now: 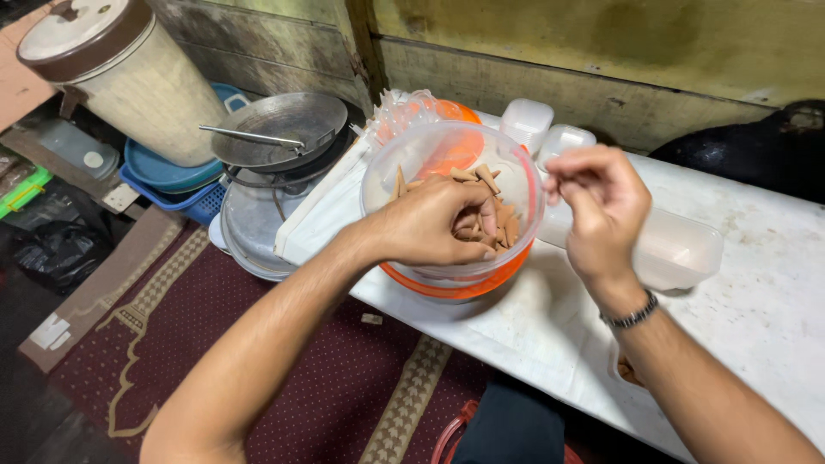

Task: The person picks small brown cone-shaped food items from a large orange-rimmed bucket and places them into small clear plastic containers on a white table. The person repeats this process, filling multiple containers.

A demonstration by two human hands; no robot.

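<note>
A clear plastic bowl (430,150) with an orange base stands on the white table (756,301), holding several small tan cone-shaped pieces (507,225). My left hand (430,225) reaches inside the bowl, fingers curled around a bunch of these cones. My right hand (601,206) hovers just right of the bowl's rim, above a clear rectangular container (683,249), with fingertips pinched together; whether a cone sits between them is hidden. A dark bracelet circles my right wrist.
Two small white lidded tubs (541,129) sit behind the bowl. Left of the table are a metal wok (279,129) on stacked pans, blue basins (168,176) and a large beige lidded bin (120,73). A maroon patterned rug (284,361) covers the floor.
</note>
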